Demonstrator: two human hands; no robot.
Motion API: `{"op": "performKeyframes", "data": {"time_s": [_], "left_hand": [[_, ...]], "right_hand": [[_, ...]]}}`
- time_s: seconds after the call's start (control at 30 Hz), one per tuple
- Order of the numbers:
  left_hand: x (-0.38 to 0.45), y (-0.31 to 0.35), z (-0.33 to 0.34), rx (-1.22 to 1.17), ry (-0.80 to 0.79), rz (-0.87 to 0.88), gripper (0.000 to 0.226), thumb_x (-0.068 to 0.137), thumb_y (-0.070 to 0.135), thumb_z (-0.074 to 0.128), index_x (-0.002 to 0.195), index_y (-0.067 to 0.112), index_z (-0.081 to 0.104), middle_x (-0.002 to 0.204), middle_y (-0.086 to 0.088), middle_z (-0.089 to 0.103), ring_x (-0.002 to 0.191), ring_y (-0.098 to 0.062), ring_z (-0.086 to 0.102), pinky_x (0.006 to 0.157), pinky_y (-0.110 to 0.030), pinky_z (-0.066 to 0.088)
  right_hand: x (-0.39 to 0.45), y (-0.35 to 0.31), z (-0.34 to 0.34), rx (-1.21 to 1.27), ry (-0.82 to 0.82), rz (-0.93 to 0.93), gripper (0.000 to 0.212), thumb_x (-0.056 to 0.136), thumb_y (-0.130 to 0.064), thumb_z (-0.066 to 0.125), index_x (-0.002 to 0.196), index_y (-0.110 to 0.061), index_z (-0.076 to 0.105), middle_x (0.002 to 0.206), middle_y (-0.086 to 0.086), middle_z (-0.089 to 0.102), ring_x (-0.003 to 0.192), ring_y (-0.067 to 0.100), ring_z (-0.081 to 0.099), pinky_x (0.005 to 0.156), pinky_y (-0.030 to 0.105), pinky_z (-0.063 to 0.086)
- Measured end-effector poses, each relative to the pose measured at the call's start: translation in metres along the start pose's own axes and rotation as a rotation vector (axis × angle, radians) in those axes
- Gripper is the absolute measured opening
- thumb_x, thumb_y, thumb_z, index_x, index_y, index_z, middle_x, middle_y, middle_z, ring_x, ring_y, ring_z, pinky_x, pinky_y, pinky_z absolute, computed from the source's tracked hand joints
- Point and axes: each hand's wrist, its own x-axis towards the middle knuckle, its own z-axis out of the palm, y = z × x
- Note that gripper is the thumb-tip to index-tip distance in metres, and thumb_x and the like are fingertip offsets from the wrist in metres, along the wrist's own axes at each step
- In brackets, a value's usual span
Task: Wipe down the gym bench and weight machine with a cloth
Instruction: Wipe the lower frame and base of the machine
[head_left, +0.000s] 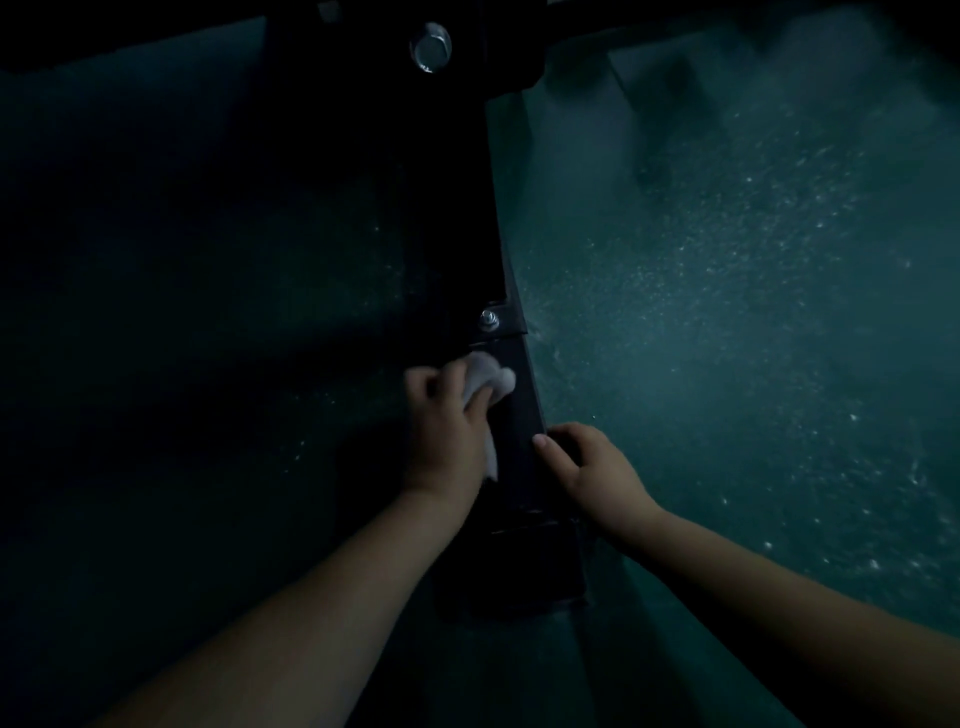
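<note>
— While the speckled green floor (727, 260) filled most of the view, which way did the black frame beam (519, 410) run?

— Its long axis ran from about six o'clock, near the person, up toward twelve o'clock, where it met a darker upright carrying a chrome knob (430, 45). A small bolt (488, 318) sat on the beam at twelve o'clock from the hands.

— And the hands on it?

— Both were on the near stretch. The left hand (447, 431) lay on the beam's nine o'clock side, farther up the beam; the right hand (592, 467) sat at its three o'clock edge, closer to the person.

— What did each have hold of?

— The left hand's fingers were curled round a white cloth (485, 379), bunched, with its bulk poking out at one o'clock from the knuckles and a tail trailing down toward five o'clock under the palm. The cloth was touching the beam's top face. The right hand's fingers were bent over the beam's edge, thumb on top, seemingly bracing; in the dim light I could not tell how firmly.

— So the next stroke?

— I'd judge it lay along the beam, toward twelve o'clock and the bolt, with unwiped metal just beyond the cloth.
</note>
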Motion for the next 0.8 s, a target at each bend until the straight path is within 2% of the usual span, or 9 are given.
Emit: {"op": "performKeyframes", "data": {"time_s": [0.1, 0.17, 0.27, 0.37, 0.47, 0.57, 0.67, 0.8], "left_hand": [[0.041, 0.012, 0.016, 0.062, -0.011, 0.127, 0.025, 0.083, 0.015, 0.067, 0.105, 0.006, 0.064, 0.102, -0.021, 0.046, 0.089, -0.034, 0.053, 0.081, -0.037, 0.048], [0.03, 0.009, 0.017, 0.072, 0.023, 0.106, 0.026, 0.079, 0.014, 0.069, 0.104, 0.01, 0.062, 0.098, -0.019, 0.046, 0.084, -0.033, 0.053, 0.077, -0.039, 0.05], [-0.027, 0.007, 0.0, -0.013, -0.037, 0.162, 0.039, 0.075, 0.006, 0.068, 0.111, 0.02, 0.061, 0.095, -0.008, 0.041, 0.08, -0.025, 0.051, 0.077, -0.032, 0.049], [-0.007, 0.01, 0.001, -0.008, -0.085, 0.239, 0.041, 0.073, 0.001, 0.068, 0.111, 0.014, 0.068, 0.096, -0.004, 0.038, 0.083, -0.021, 0.048, 0.08, -0.03, 0.047], [0.04, 0.013, 0.011, 0.002, -0.023, 0.173, 0.031, 0.074, 0.001, 0.071, 0.103, 0.009, 0.07, 0.097, -0.015, 0.045, 0.086, -0.029, 0.053, 0.08, -0.036, 0.049], [0.027, 0.004, 0.008, -0.003, -0.004, 0.122, 0.029, 0.079, 0.005, 0.07, 0.108, 0.009, 0.069, 0.099, -0.012, 0.044, 0.087, -0.025, 0.053, 0.08, -0.025, 0.041], [0.006, -0.007, -0.01, -0.03, 0.019, -0.029, 0.018, 0.09, 0.011, 0.062, 0.107, 0.006, 0.065, 0.106, -0.007, 0.042, 0.094, -0.023, 0.054, 0.081, -0.018, 0.035], [0.053, 0.007, -0.007, -0.066, 0.168, -0.16, 0.022, 0.091, 0.018, 0.061, 0.11, 0.009, 0.057, 0.116, -0.012, 0.051, 0.102, -0.026, 0.054, 0.088, -0.035, 0.045]], "right_hand": [[0.0, -0.004, -0.001, 0.002, 0.007, -0.013, 0.032, 0.093, -0.036, 0.057, 0.109, -0.01, 0.065, 0.099, 0.001, 0.062, 0.09, 0.01, 0.056, 0.075, 0.016, 0.037], [0.0, -0.007, -0.002, 0.017, -0.011, -0.002, 0.029, 0.092, -0.034, 0.058, 0.106, -0.01, 0.066, 0.094, -0.001, 0.063, 0.086, 0.009, 0.057, 0.071, 0.016, 0.037], [0.002, -0.008, -0.005, 0.014, -0.041, 0.005, 0.026, 0.091, -0.036, 0.059, 0.103, -0.013, 0.065, 0.097, 0.001, 0.067, 0.087, 0.012, 0.061, 0.075, 0.023, 0.045], [0.003, -0.008, -0.005, 0.005, -0.053, -0.001, 0.028, 0.091, -0.036, 0.059, 0.103, -0.012, 0.065, 0.098, 0.003, 0.067, 0.088, 0.014, 0.062, 0.076, 0.026, 0.047], [0.002, -0.008, -0.006, 0.02, -0.054, 0.003, 0.031, 0.092, -0.036, 0.059, 0.106, -0.009, 0.065, 0.099, 0.002, 0.066, 0.09, 0.014, 0.061, 0.078, 0.023, 0.044], [0.001, -0.008, -0.008, 0.042, -0.073, 0.038, 0.03, 0.091, -0.037, 0.06, 0.107, -0.012, 0.064, 0.096, -0.003, 0.064, 0.087, 0.01, 0.06, 0.076, 0.02, 0.042], [0.001, -0.009, -0.01, 0.049, -0.079, 0.042, 0.03, 0.091, -0.037, 0.06, 0.107, -0.013, 0.063, 0.094, -0.005, 0.063, 0.084, 0.007, 0.059, 0.073, 0.018, 0.041], [0.0, -0.009, -0.01, 0.039, -0.074, 0.013, 0.027, 0.092, -0.035, 0.059, 0.106, -0.013, 0.064, 0.091, -0.007, 0.061, 0.076, 0.001, 0.056, 0.06, 0.004, 0.039]]}}
